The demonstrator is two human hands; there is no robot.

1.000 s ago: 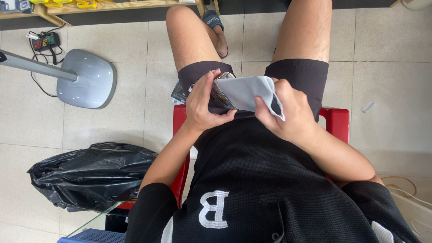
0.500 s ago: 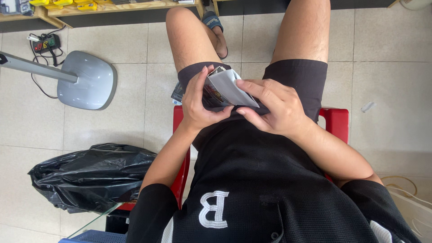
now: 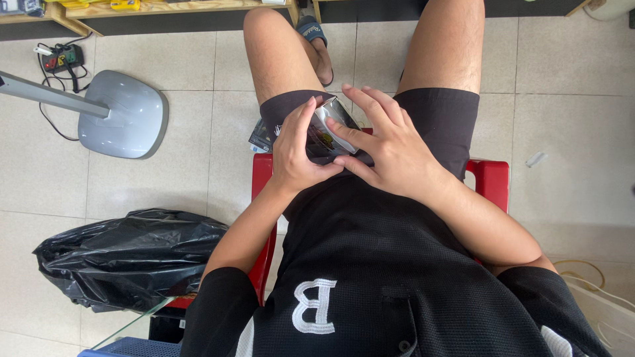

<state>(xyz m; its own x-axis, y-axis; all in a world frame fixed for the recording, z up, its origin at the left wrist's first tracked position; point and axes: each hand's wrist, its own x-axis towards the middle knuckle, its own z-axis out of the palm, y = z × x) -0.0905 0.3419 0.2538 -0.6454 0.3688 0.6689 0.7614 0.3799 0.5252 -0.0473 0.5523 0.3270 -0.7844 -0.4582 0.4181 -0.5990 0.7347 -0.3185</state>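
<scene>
— What is held by the two hands?

— A small folded packet (image 3: 329, 129), silver on the outside with some dark print, is held between them. It is kept over the lap, just above the front edge of the red chair (image 3: 493, 182), between the two thighs.

— How is it gripped by the left hand (image 3: 296, 155)?

— The left hand is closed around the left side of the packet. The thumb is laid along the near side and the fingers are curled up over the far edge, so the packet is pinched firmly.

— And the right hand (image 3: 390, 149)?

— It is laid over the right part of the packet. The thumb and one finger are pressed on the silver face, while the other fingers are stretched out loosely towards the shorts (image 3: 436, 116). The hand is only half closed, but the packet is touched and held by it. How much of the packet is hidden under the palm cannot be told.

— Is something else seen near the grip?

— A second dark packet (image 3: 262, 137) is seen on the left thigh, just beside the left hand and partly covered by it.

— What is seen on the floor?

— A black plastic bag (image 3: 126, 261) is placed to the left of the chair, and a grey lamp base (image 3: 122, 116) is seen further away, well apart from the hands.
</scene>
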